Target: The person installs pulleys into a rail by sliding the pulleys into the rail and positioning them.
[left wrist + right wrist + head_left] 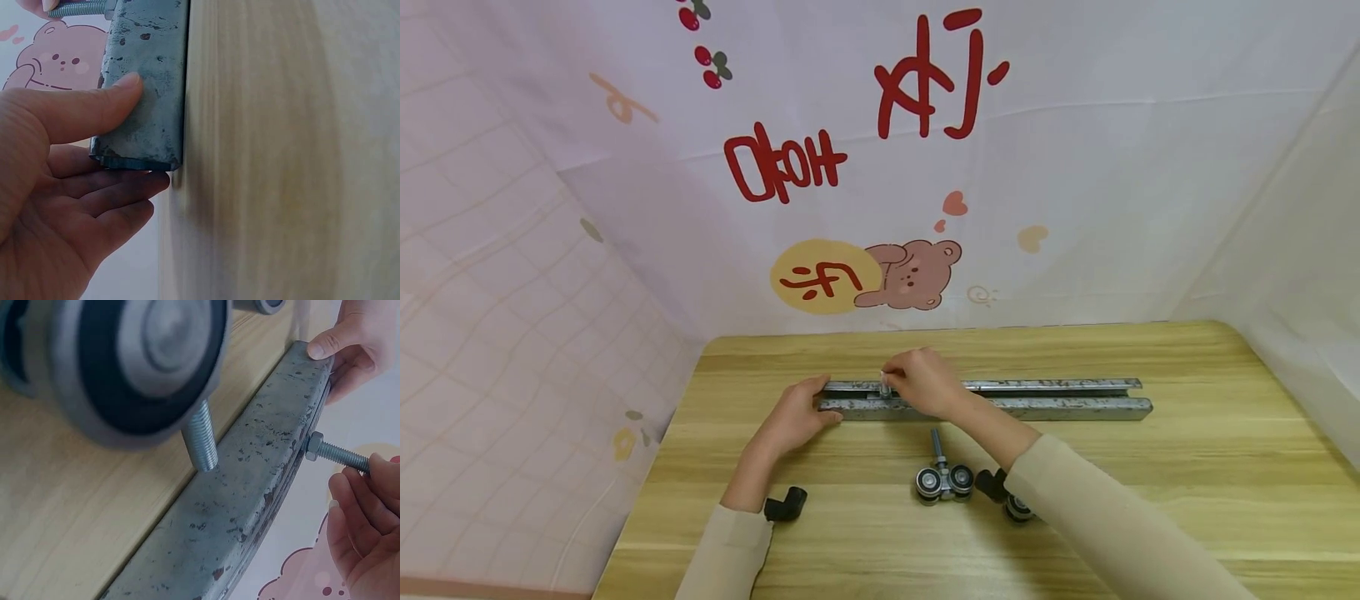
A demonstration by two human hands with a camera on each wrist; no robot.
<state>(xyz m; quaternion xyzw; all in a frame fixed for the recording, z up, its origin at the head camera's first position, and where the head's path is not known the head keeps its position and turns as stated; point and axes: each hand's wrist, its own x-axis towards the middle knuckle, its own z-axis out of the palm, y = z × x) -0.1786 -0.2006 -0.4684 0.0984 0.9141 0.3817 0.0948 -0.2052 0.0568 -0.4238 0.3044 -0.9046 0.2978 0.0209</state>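
A slotted grey metal rail with worn, spotted sides lies lengthwise across the table. My left hand holds its left end; in the left wrist view the thumb presses the side face and the other fingers are behind and beside the end. Farther along, my right hand pinches the tip of a threaded bolt. That bolt stands up out of the rail's slot, with a hex nut at the slot. Whatever is on its lower end is hidden inside the rail.
Nearer me lies a roller trolley with its bolt pointing toward the rail. Another roller is partly covered by the right sleeve, beside a black elbow-shaped piece. A second black elbow piece lies by the left wrist. A printed cloth hangs behind the table.
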